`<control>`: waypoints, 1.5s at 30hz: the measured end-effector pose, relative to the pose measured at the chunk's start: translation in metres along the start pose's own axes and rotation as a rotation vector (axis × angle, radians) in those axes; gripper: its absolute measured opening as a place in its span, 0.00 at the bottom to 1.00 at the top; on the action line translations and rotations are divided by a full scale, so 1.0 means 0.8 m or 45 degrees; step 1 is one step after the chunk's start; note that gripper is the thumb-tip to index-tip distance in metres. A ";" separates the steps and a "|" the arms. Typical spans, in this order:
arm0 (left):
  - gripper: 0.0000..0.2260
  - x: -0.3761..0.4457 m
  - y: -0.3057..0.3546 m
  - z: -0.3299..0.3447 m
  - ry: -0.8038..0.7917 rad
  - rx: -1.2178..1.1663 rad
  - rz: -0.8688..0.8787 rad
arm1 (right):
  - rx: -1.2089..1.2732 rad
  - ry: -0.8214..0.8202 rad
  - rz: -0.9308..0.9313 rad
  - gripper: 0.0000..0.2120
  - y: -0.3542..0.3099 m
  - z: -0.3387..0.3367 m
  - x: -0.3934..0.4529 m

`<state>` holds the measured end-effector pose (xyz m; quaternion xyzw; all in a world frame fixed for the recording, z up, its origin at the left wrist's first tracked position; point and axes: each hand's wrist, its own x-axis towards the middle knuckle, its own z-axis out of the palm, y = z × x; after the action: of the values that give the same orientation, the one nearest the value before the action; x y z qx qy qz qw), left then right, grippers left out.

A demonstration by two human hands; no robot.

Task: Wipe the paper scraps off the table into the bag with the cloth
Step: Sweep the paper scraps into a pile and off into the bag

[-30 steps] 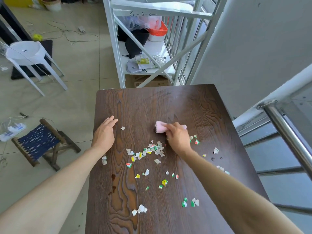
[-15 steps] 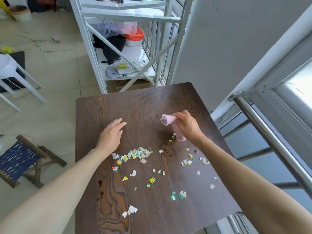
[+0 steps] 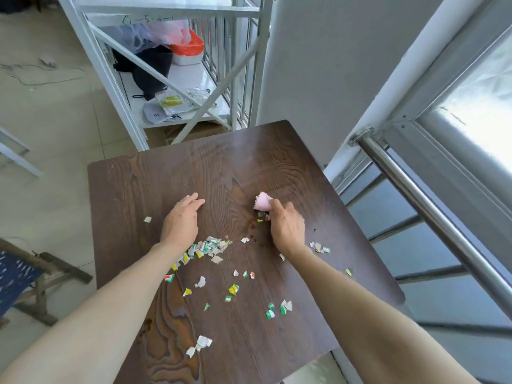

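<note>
A dark wooden table (image 3: pixel 210 173) carries several coloured paper scraps. The thickest pile of scraps (image 3: pixel 208 246) lies mid-table, just below my left hand (image 3: pixel 181 221), which rests flat on the wood with fingers together. My right hand (image 3: pixel 286 227) grips a bunched pink cloth (image 3: pixel 262 202) and presses it on the table, with a few scraps (image 3: pixel 263 216) right under it. More scraps lie loose near the front (image 3: pixel 201 344) and at the right (image 3: pixel 320 247). No bag is visible on or beside the table.
A white metal shelf rack (image 3: pixel 155 87) with bags and a black item stands behind the table. A steel railing (image 3: pixel 432 212) runs along the right. A small wooden stool with blue fabric (image 3: pixel 19 278) sits on the floor at the left.
The cloth hand pulled back toward me and left, dragging scraps along. My left hand stayed flat by the pile. The camera view shifted slightly.
</note>
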<state>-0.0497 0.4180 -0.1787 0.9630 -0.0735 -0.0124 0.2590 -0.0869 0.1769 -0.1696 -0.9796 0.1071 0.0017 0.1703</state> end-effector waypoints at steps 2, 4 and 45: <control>0.19 0.000 0.000 -0.001 -0.011 0.010 -0.006 | 0.021 -0.042 -0.080 0.13 -0.028 0.013 -0.021; 0.19 -0.001 0.000 -0.002 -0.024 0.002 0.003 | 0.070 -0.091 -0.189 0.15 -0.056 0.025 -0.044; 0.22 -0.007 0.027 0.002 -0.132 0.077 0.067 | 0.545 -0.312 0.017 0.13 -0.040 -0.015 -0.076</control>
<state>-0.0581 0.3995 -0.1690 0.9662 -0.1124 -0.0532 0.2258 -0.1402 0.2146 -0.1449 -0.9130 0.0901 0.0988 0.3855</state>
